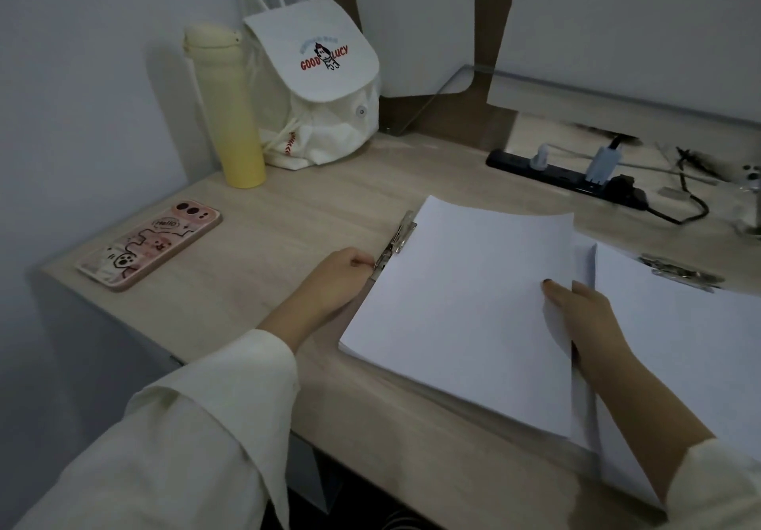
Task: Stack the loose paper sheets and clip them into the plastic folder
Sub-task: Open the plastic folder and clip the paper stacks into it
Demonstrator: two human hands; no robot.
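Observation:
A stack of white paper sheets [465, 303] lies on the wooden desk, its left edge at a metal spring clip [396, 242]. My left hand [339, 278] pinches the lower end of that clip's lever. My right hand [584, 315] grips the right edge of the stack, thumb on top and fingers underneath. The folder under the stack is mostly hidden by the paper. To the right lies a second pile of white sheets [683, 344] with another metal clip [679, 272] at its far edge.
A pink-cased phone [150, 243] lies at the left. A yellow bottle [228, 105] and a white drawstring bag [319, 89] stand at the back left. A black power strip [564, 177] with plugs and cables runs along the back right. The desk's front edge [370, 463] is close.

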